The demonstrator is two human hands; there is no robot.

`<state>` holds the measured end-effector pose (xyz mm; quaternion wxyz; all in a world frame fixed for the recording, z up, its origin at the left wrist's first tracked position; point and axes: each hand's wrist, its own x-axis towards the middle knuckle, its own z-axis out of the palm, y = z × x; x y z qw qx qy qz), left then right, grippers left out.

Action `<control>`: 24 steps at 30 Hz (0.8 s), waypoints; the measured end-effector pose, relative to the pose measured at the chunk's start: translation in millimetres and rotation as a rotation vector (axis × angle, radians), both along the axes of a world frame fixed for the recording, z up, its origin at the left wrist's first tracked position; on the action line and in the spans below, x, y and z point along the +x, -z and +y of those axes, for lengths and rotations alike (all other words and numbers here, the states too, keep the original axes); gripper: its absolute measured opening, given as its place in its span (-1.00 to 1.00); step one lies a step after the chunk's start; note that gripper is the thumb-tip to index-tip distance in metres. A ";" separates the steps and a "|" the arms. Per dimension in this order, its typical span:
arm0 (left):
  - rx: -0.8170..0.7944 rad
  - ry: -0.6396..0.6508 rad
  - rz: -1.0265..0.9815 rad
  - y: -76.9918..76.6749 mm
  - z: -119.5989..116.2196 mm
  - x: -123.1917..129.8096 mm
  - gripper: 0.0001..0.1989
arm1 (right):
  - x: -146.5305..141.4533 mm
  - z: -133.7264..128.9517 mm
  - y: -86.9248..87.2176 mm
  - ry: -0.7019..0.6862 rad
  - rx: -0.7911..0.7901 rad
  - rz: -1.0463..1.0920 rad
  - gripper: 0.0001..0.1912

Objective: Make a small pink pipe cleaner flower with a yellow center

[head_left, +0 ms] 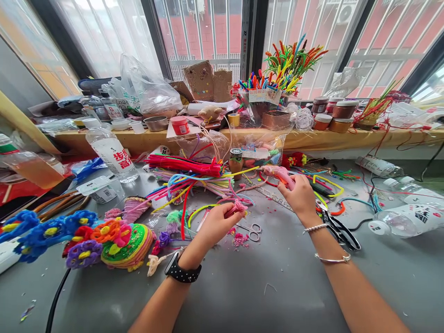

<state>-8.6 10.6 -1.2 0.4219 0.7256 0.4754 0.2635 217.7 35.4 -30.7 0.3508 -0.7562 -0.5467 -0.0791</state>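
Note:
Between the fingertips of my left hand [218, 223] is a small pink fuzzy pipe-cleaner piece [240, 205], held over the grey table. My right hand [300, 196] is wrapped round a pink glue gun [279, 174], whose nozzle points left, above and to the right of the pink piece. Small silver scissors [252, 231] lie just below my left fingertips, beside a heap of pink fuzz clippings [240, 239]. Under my right wrist are black-handled pliers [342, 233]. A metal ruler [272, 196] lies on the table between the two hands.
Finished fuzzy flowers [83, 252] and a round green-topped piece [130, 249] are at left. Red pipe cleaners [183, 164] lie bundled behind my hands. Bottles stand at left [111, 152] and lie at right [409, 219]. The cluttered sill [312, 136] holds paint jars.

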 end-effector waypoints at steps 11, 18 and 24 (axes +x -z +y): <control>0.016 0.003 0.041 -0.1 1.0 -1.8 -0.68 | 5.5 -1.9 -11.3 -0.011 0.076 0.080 -0.72; 0.027 -0.010 -0.001 -1.7 0.9 -1.4 -0.68 | 13.8 -4.0 -20.6 -0.027 0.155 0.136 -0.63; 0.043 -0.056 -0.161 -2.1 3.1 -1.4 -0.72 | 13.9 -6.4 -25.3 -0.072 0.122 0.146 -0.61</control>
